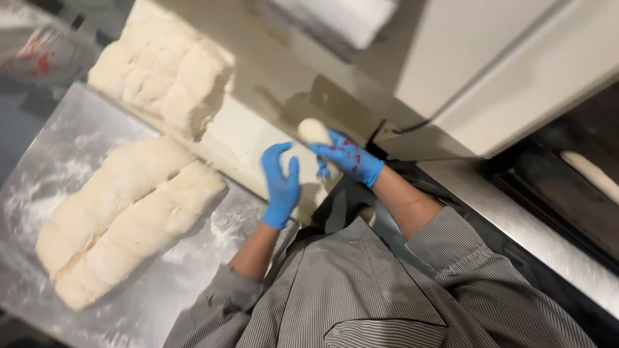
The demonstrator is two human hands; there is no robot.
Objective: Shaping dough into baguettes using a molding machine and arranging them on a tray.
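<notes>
Striped grey shirt (pixel 361 290) nearest me; blue-gloved left hand (pixel 282 183) open, right hand (pixel 348 161) gripping pale oblong dough piece (pixel 314 131) above floured steel bench (pixel 97 148).

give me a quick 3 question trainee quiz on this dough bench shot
1. True or false: the right hand in a blue glove touches the small pale dough piece.
2. Which lies on the floured steel table? A) the long slab of pale dough B) a rolling pin C) a bowl
3. Fill in: the left hand in a blue glove is ____, holding nothing.

Key: 1 true; 2 A; 3 open
</notes>
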